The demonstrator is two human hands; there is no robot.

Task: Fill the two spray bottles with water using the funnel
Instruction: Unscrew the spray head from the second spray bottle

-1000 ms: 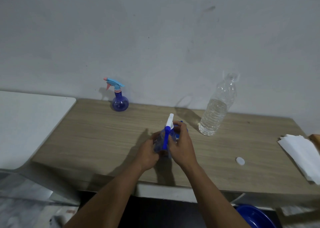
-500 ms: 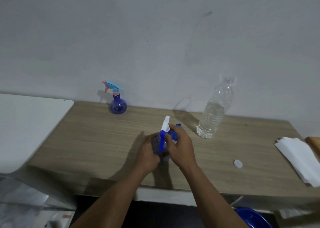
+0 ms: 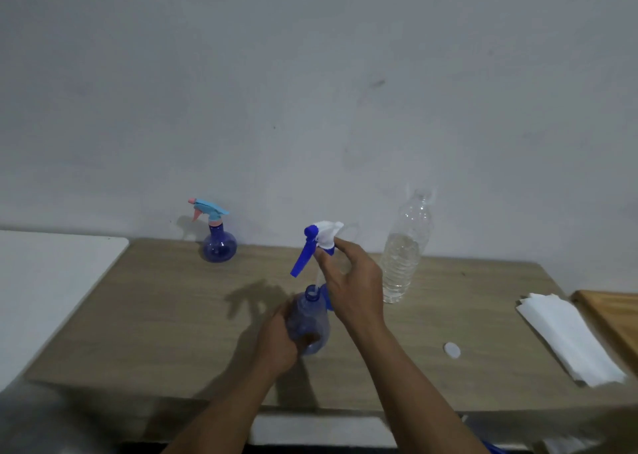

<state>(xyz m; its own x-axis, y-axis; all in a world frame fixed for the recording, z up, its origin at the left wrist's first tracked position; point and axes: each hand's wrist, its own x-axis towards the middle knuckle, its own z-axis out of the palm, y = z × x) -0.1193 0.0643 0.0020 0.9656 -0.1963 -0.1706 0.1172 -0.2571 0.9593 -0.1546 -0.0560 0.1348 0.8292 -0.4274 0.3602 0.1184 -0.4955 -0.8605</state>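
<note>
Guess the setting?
Probably a plain room at home or a makeshift workspace: wood-look table against a bare grey wall, with spray bottles, a water bottle and napkins.

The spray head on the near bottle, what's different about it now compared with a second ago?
The right hand has lifted the white and blue spray head up off the blue spray bottle, its dip tube still trailing in the open neck. A second ago it sat on the bottle. The left hand still holds the bottle body. The far spray bottle, water bottle, white cap and paper towels have not moved.
</note>
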